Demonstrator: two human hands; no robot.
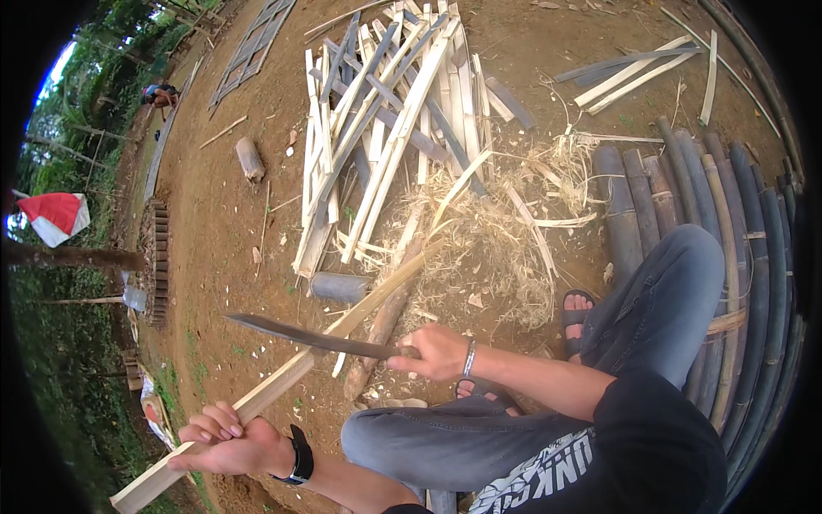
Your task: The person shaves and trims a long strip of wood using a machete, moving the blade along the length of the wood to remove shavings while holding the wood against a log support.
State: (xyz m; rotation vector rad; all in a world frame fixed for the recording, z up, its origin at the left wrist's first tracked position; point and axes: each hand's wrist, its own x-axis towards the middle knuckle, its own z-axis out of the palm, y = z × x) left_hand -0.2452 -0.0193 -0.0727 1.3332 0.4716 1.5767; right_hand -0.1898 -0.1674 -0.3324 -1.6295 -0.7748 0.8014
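Observation:
My left hand (235, 441) is wrapped round the lower end of a long, pale bamboo strip (278, 381), which slants up and away to the right. In my right hand (437, 351) is the handle of a machete, its dark blade (291, 332) pointing left and lying across the strip about midway. Whether the edge bites into the strip I cannot tell. The strip's far part passes over a round wooden log (385, 330) on the ground, close to a heap of curly bamboo shavings (497, 248).
A big pile of split bamboo strips (428, 94) lies ahead. Dark bamboo poles (621, 206) are stacked beside my right leg. A short bamboo piece (340, 287) and a cut stub (249, 160) lie on the dirt. Far left, a person (160, 96) crouches; a red-and-white flag (56, 218) hangs nearer.

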